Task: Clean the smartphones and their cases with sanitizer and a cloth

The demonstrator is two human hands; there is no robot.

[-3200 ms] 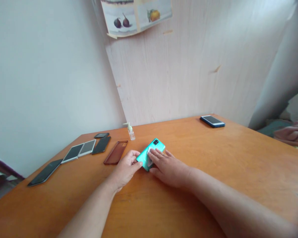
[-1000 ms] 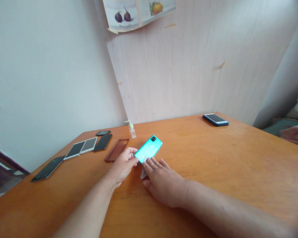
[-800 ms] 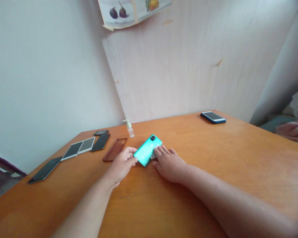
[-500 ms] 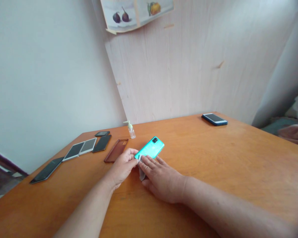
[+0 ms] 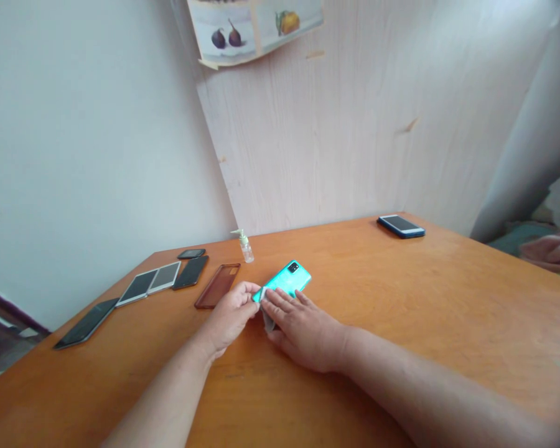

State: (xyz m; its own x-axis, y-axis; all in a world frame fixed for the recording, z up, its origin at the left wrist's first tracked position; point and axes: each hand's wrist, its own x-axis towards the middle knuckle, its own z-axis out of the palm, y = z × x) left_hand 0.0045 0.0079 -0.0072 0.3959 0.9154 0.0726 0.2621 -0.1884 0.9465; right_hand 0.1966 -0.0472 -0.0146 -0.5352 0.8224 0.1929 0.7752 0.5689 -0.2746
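A turquoise smartphone (image 5: pixel 287 278), back side up with its camera block at the far end, is tilted between my hands. My left hand (image 5: pixel 228 317) is closed on its near left end, thumb and fingers pinching the edge. Across the lower part of the phone's back lies my right hand (image 5: pixel 308 333), its fingers extended and pressing a pale cloth (image 5: pixel 268 320) against the surface. Part of that cloth hangs below the fingers, towards the thumb. Just beyond my left hand, a brown see-through phone case (image 5: pixel 218 286) rests on the table.
A small clear pump bottle (image 5: pixel 247 249) stands behind the case. Several phones lie along the table's left side, among them a black phone (image 5: pixel 88 323) and a white phone (image 5: pixel 139 287). Another phone (image 5: pixel 401 226) is at the back right. A person's hand (image 5: pixel 553 252) shows at the right edge.
My right hand has shifted slightly up and away over the phone's back with the cloth. My left hand keeps its grip at the same end. The view has moved a little.
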